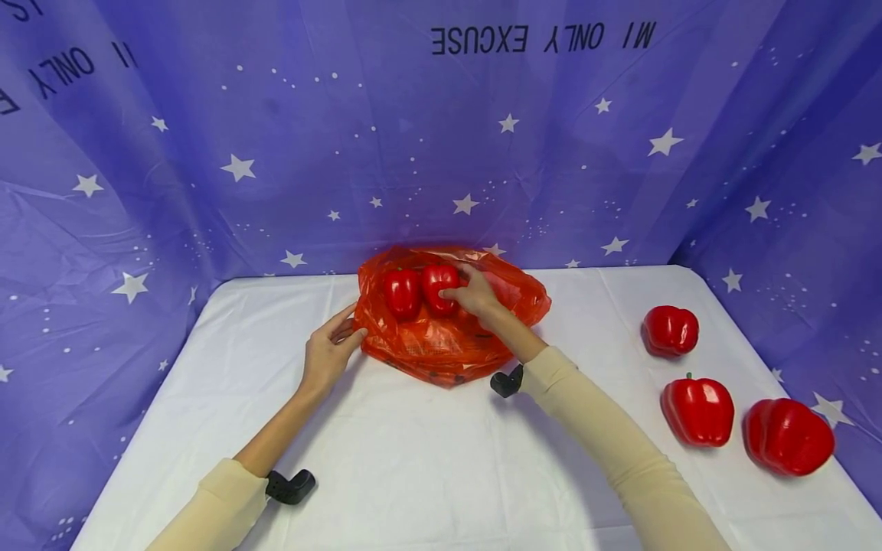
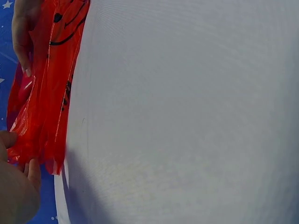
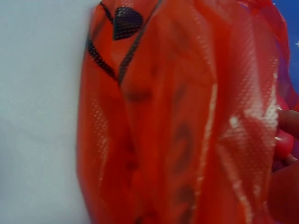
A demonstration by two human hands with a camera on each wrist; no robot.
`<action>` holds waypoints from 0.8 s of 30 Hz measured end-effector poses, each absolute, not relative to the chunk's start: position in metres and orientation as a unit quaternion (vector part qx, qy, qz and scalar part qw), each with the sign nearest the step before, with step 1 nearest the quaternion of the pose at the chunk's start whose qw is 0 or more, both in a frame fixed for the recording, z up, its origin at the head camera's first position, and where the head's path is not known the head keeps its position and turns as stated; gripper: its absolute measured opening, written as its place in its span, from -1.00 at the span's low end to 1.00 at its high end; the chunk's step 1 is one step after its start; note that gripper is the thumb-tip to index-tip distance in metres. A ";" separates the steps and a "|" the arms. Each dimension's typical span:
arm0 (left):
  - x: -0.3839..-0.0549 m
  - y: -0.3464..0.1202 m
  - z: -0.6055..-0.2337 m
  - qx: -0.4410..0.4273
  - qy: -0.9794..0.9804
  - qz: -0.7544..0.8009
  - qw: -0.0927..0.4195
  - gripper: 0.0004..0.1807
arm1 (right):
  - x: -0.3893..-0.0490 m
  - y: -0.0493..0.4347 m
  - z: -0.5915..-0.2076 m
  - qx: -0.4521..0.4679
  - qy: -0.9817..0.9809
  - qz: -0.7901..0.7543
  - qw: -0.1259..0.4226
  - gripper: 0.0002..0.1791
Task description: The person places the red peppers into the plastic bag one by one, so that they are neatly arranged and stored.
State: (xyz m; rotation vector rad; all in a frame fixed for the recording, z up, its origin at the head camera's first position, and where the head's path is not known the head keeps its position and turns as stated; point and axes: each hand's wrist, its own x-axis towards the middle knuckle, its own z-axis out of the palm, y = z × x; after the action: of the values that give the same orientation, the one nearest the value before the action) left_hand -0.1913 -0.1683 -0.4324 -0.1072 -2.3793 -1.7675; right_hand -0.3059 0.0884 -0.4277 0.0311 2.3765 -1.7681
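A thin red plastic bag point(image 1: 430, 348) lies with its mouth spread wide near the table's back edge. My left hand point(image 1: 328, 353) pinches the bag's left rim between thumb and fingers; the left wrist view shows this hand point(image 2: 21, 193) at the rim of the bag point(image 2: 51, 93). Inside the mouth, my right hand point(image 1: 477, 295) grips a red bell pepper point(image 1: 434, 286). Another red bell pepper point(image 1: 401, 294) sits in the bag just left of it. In the right wrist view the bag's printed side point(image 3: 173, 116) hides most of the hand and the pepper point(image 3: 283, 144).
Three more red bell peppers lie on the right side of the white-covered table point(image 1: 413, 459): one farther back point(image 1: 671, 331), one with a green stem point(image 1: 699, 411), and one by the right edge point(image 1: 788, 437). A purple star-patterned curtain point(image 1: 413, 153) surrounds the table's back and sides.
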 end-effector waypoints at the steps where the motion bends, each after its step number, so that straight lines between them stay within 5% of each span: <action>1: -0.191 -0.169 -0.433 -0.036 -0.799 -0.594 0.087 -0.46 | -0.306 0.088 -0.429 0.011 0.799 -0.594 0.091 -0.21; 24: -0.208 -0.180 -0.465 -0.032 -0.790 -0.604 0.096 -0.43 | -0.309 0.091 -0.437 0.026 0.807 -0.581 0.097 -0.17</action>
State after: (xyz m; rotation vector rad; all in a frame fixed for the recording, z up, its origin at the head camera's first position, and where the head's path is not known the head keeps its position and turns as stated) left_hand -0.2082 -0.1805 -0.4654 -0.0939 -2.3419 -1.7900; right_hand -0.3090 0.0911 -0.4368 0.0764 2.3905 -1.7211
